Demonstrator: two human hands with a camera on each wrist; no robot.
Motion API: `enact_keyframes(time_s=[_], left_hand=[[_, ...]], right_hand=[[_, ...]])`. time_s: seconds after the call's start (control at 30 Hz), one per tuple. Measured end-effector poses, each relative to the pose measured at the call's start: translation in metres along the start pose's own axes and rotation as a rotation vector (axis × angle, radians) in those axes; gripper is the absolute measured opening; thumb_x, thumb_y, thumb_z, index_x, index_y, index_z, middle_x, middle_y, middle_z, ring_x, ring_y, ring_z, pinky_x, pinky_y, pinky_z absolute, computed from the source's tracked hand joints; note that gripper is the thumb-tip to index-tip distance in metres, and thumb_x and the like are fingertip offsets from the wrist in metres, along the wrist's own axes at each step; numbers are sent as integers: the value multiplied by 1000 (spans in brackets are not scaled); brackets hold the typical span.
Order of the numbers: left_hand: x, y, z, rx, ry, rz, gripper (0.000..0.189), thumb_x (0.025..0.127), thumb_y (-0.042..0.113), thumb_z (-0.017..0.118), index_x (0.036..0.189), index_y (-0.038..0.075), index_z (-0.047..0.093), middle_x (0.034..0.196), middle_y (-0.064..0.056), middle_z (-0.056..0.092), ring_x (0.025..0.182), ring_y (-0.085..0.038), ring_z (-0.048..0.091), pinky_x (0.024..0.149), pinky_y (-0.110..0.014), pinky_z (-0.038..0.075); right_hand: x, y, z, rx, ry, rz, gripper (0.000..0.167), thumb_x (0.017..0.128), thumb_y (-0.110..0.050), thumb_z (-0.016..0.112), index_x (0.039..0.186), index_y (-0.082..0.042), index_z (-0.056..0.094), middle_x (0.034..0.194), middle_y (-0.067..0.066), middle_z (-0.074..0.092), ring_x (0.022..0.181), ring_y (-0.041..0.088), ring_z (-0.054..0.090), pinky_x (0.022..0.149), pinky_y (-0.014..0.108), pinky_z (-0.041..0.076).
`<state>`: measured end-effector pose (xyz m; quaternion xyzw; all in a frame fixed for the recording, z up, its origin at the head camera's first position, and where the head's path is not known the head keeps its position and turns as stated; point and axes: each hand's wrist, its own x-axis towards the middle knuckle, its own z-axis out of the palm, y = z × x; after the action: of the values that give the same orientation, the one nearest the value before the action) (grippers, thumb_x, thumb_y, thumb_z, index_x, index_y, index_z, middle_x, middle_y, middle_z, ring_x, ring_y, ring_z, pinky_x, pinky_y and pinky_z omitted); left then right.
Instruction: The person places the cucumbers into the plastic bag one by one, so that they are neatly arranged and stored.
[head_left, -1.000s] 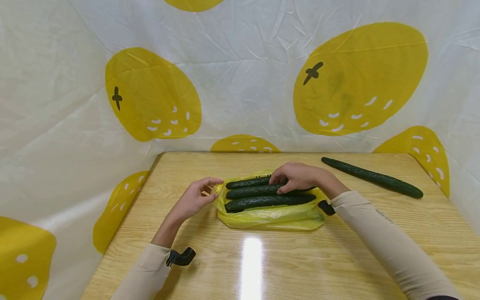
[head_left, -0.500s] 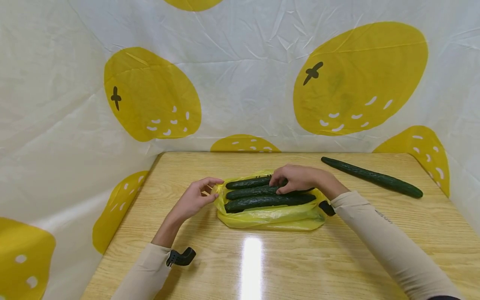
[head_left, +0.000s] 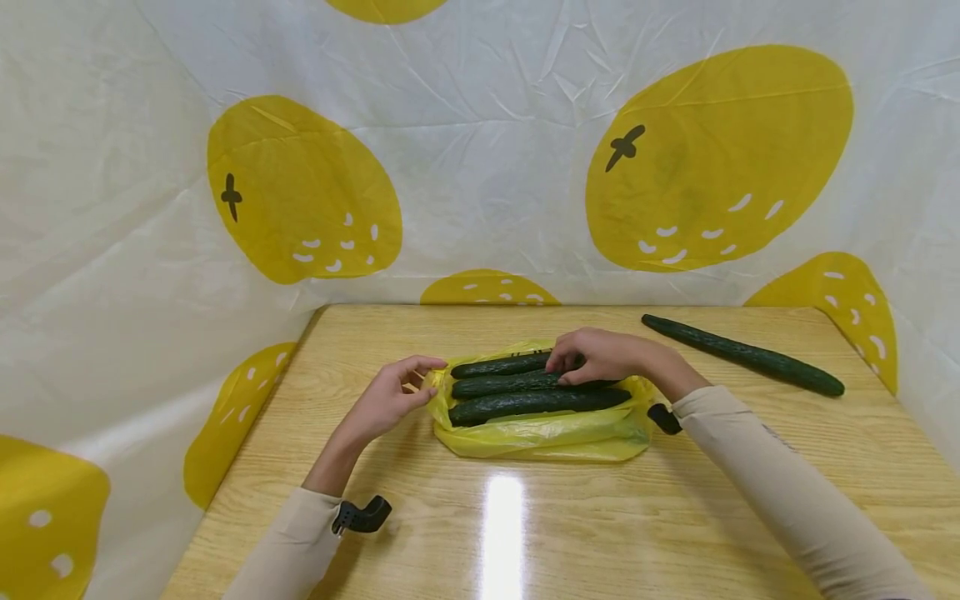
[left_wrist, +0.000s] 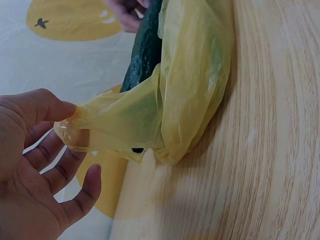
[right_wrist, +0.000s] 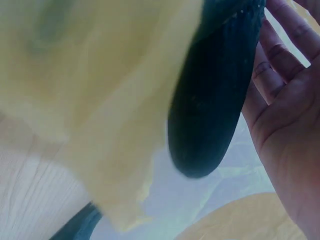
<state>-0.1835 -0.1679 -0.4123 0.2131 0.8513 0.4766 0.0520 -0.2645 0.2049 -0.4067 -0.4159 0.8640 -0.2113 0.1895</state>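
Note:
A yellow plastic bag [head_left: 540,437] lies on its side with three dark green cucumbers showing in its opening: a near one [head_left: 532,406], a middle one [head_left: 498,385] and a far one [head_left: 495,366]. At the bag's left end, my left hand [head_left: 386,400] pinches its edge between thumb and fingers; the left wrist view shows the film [left_wrist: 125,117] stretched from the fingertips. Over the right half of the cucumbers is my right hand [head_left: 603,354], bent fingers touching about the middle and far ones. Its fingertips are hidden behind a cucumber [right_wrist: 215,105] in the right wrist view.
Another cucumber [head_left: 742,354] lies slantwise on the wooden table [head_left: 390,550] at the back right. White cloth [head_left: 487,183] with yellow fruit prints stands behind the table and along its left and right sides. Each wrist wears a black camera mount [head_left: 363,514].
My right hand has slid slightly to the right along the cucumbers, while their left ends stay in place. The left hand and the bag have hardly moved.

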Motion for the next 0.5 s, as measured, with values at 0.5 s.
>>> enact_keyframes(time_s=[0.5], left_hand=[[-1, 2, 1, -11, 0, -14, 37, 97, 1, 65, 134, 6, 64, 115, -15, 63, 94, -30, 56, 68, -28, 50]], right_hand=[[-33, 13, -8, 83, 26, 63, 30, 101, -27, 66, 127, -13, 68, 120, 0, 66, 109, 16, 65, 94, 37, 54]])
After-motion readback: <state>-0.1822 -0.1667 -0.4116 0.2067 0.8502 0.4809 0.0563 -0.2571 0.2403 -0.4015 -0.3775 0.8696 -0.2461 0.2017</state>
